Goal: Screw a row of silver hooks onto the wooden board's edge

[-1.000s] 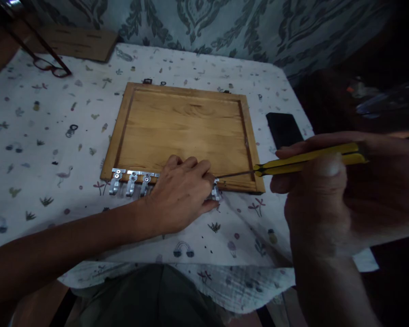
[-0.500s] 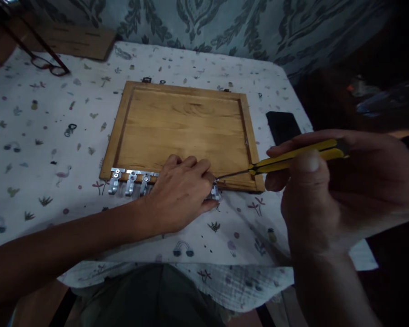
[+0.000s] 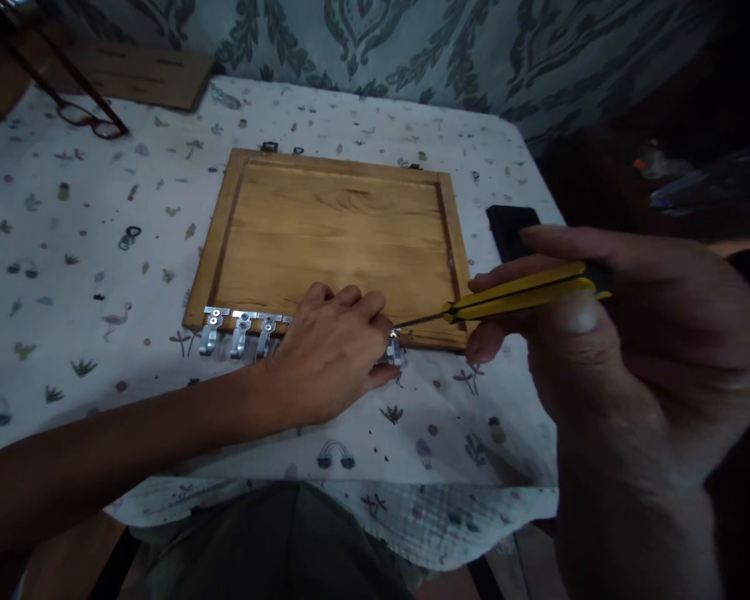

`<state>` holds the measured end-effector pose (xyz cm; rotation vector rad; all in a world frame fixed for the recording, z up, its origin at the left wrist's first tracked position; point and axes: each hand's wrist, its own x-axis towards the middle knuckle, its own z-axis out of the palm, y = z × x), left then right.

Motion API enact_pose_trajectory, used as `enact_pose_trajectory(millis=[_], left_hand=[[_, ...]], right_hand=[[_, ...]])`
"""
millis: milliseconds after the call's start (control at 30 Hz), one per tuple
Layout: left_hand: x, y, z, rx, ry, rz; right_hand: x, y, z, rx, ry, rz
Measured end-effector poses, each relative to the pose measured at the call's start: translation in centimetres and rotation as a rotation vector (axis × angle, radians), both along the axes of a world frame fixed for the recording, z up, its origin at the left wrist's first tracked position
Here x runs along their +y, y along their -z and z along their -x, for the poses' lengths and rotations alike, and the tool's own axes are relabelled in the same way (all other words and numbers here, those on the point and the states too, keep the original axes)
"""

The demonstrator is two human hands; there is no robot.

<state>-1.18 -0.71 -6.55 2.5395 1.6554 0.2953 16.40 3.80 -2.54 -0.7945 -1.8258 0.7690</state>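
Dim room; white printed cloth [image 3: 156, 350] on the table, leaf-patterned backdrop [image 3: 412, 50] at the far side, darkness to the right.
From my remote view: wooden panel [image 3: 343, 233] lies flat mid-table, metal hook rail [image 3: 243, 323] along its near edge. Left hand [image 3: 328, 358] lies over the rail, hiding its middle; I can't tell whether its fingers close on anything. Right hand [image 3: 606, 342] grips the yellow-handled screwdriver [image 3: 518, 292], shaft reaching the rail's right end beside the left hand; I can't make out the tip. The right hand also blocks part of a flat black object [image 3: 509, 227] right of the panel. Far left: glasses [image 3: 81, 117], cardboard [image 3: 150, 77] just behind.
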Motion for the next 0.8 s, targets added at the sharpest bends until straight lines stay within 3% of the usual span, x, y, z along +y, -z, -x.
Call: enact_pose_trajectory(millis=[200, 433, 600, 800], left_hand=[[-0.05, 0.14, -0.04, 0.000, 0.000, -0.004], [-0.07, 0.08, -0.05, -0.004, -0.001, -0.003], [-0.12, 0.03, -0.05, -0.002, -0.002, 0.004], [-0.14, 0.09, -0.12, -0.010, -0.006, 0.000]], right_hand=[[-0.12, 0.06, 0.50, 0.129, 0.024, -0.031], [0.03, -0.11, -0.04, 0.065, -0.035, 0.047], [0.11, 0.04, 0.02, 0.106, 0.036, -0.017], [0.29, 0.09, -0.04, 0.118, -0.021, 0.040]])
